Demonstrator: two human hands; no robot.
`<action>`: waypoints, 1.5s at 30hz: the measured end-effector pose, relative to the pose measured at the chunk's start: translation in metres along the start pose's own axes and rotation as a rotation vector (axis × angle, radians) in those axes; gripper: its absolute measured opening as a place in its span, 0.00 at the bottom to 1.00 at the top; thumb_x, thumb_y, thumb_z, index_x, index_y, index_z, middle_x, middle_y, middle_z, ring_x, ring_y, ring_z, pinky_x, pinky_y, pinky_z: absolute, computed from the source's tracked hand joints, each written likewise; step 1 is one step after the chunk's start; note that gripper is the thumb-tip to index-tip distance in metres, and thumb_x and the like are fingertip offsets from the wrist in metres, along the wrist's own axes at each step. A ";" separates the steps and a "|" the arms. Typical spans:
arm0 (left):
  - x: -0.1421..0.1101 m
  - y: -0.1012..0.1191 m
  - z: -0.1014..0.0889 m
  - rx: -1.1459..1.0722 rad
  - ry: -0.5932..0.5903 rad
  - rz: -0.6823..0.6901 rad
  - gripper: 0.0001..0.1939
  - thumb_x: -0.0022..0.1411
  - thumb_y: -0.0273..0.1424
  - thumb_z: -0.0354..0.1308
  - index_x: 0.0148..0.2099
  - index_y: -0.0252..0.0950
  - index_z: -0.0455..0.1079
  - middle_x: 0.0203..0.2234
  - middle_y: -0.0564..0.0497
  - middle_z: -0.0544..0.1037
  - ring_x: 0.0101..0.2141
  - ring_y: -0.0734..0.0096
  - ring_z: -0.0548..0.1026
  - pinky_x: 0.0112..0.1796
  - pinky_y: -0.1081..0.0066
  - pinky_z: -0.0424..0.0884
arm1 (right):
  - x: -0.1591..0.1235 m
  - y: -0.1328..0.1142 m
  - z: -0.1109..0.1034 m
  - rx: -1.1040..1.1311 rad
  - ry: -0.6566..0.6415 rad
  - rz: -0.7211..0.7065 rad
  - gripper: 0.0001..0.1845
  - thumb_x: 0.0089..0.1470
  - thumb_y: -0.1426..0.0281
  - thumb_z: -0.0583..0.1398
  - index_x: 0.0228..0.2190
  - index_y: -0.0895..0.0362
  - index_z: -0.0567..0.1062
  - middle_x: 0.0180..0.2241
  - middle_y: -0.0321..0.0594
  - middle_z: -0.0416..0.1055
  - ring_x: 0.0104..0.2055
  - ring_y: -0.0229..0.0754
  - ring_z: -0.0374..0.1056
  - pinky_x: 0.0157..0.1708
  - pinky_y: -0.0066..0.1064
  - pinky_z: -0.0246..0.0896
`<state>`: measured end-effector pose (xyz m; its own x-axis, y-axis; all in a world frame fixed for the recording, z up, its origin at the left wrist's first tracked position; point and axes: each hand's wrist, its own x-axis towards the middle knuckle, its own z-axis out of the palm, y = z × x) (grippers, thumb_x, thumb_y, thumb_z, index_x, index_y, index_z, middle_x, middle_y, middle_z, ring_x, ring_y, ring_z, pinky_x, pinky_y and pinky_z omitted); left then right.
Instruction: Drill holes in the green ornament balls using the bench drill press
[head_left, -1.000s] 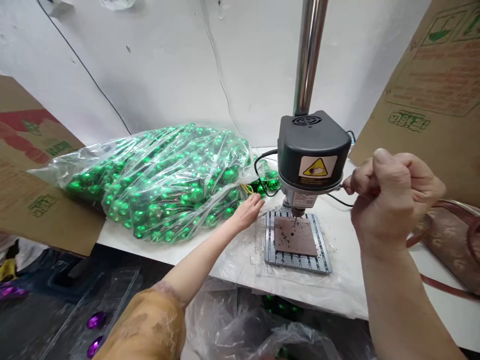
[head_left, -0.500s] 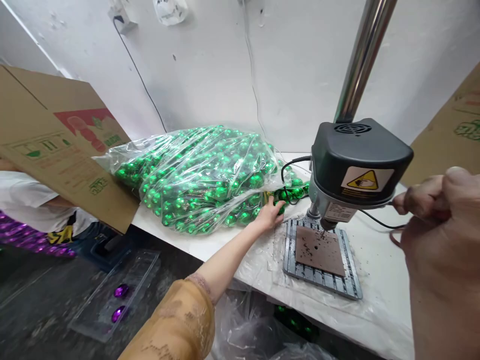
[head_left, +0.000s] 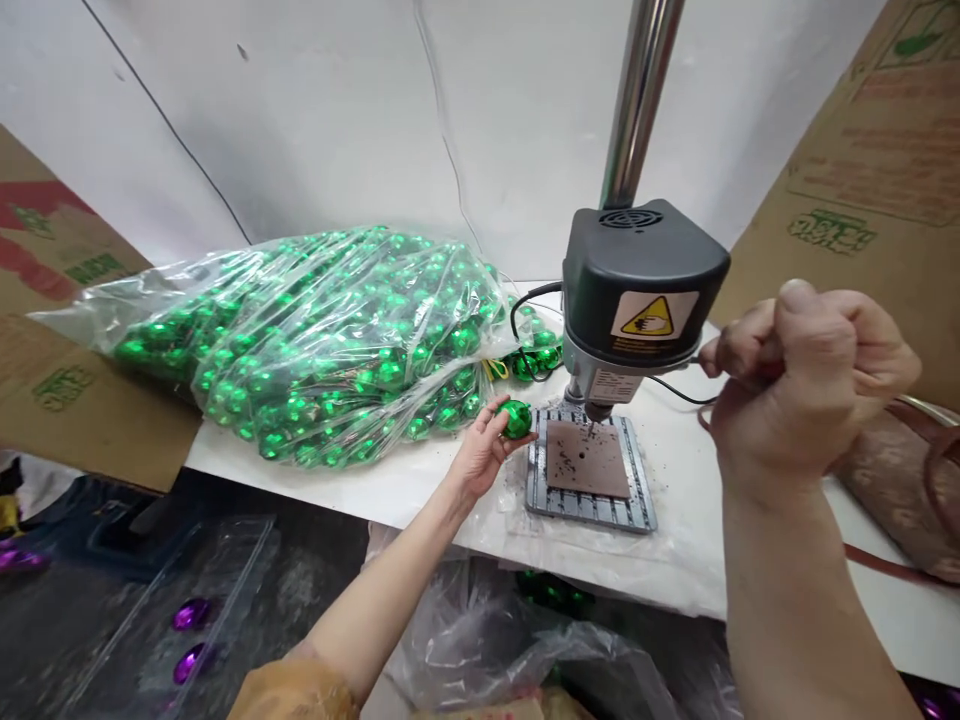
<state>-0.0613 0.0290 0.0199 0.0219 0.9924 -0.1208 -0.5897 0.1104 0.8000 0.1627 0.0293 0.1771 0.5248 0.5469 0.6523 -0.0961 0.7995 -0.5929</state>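
Green ball (head_left: 516,419) in outstretched left hand (head_left: 481,452)

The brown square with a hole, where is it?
In the head view, right of centre: the brown square lies flat on the grey metal base, beneath the black drill head.

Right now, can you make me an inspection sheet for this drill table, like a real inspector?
Surface: white table, dark crumbs around the drill.
Job's things: green ball, drill, brown board on the slotted base, clear bag of green balls.
Clutter: crumpled clear plastic below the table edge.
Hands: left holds the ball; right grips the drill's lever.
Cables: black cable bends beside the drill.
Surroundings: cardboard at left and right.
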 end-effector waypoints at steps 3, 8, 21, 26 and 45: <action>-0.002 -0.009 0.005 0.136 -0.011 -0.007 0.30 0.48 0.36 0.76 0.51 0.37 0.70 0.40 0.49 0.80 0.35 0.69 0.79 0.37 0.68 0.76 | 0.000 0.000 0.000 0.009 -0.017 -0.006 0.21 0.52 0.68 0.62 0.16 0.54 0.58 0.11 0.25 0.53 0.14 0.29 0.51 0.14 0.29 0.46; 0.003 -0.026 0.005 0.373 -0.132 0.092 0.32 0.47 0.38 0.77 0.53 0.37 0.73 0.45 0.46 0.80 0.44 0.64 0.78 0.46 0.66 0.73 | 0.000 0.001 -0.002 -0.005 -0.055 -0.016 0.21 0.56 0.69 0.60 0.17 0.55 0.56 0.13 0.25 0.54 0.15 0.26 0.53 0.17 0.26 0.48; 0.025 -0.050 0.019 0.722 -0.225 0.198 0.29 0.47 0.36 0.76 0.52 0.37 0.75 0.41 0.46 0.81 0.38 0.64 0.76 0.39 0.68 0.71 | 0.001 0.004 -0.003 0.015 -0.046 -0.022 0.21 0.57 0.69 0.61 0.18 0.55 0.58 0.13 0.25 0.53 0.16 0.28 0.52 0.20 0.28 0.50; 0.021 -0.052 0.024 0.812 -0.265 0.246 0.30 0.47 0.35 0.77 0.53 0.39 0.75 0.38 0.48 0.80 0.38 0.62 0.75 0.42 0.65 0.71 | 0.000 0.003 -0.003 -0.001 -0.052 -0.031 0.21 0.57 0.70 0.61 0.18 0.54 0.57 0.13 0.26 0.54 0.16 0.28 0.51 0.19 0.28 0.49; 0.014 -0.072 0.029 0.706 -0.321 0.264 0.30 0.50 0.34 0.75 0.54 0.39 0.69 0.48 0.45 0.78 0.50 0.55 0.76 0.54 0.57 0.70 | -0.019 0.009 -0.014 -0.020 -0.099 -0.162 0.24 0.57 0.69 0.60 0.18 0.55 0.53 0.13 0.26 0.45 0.15 0.28 0.46 0.18 0.28 0.47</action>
<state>0.0054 0.0361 -0.0222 0.2462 0.9458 0.2118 0.0369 -0.2275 0.9731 0.1636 0.0228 0.1533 0.4460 0.4341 0.7827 0.0000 0.8745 -0.4850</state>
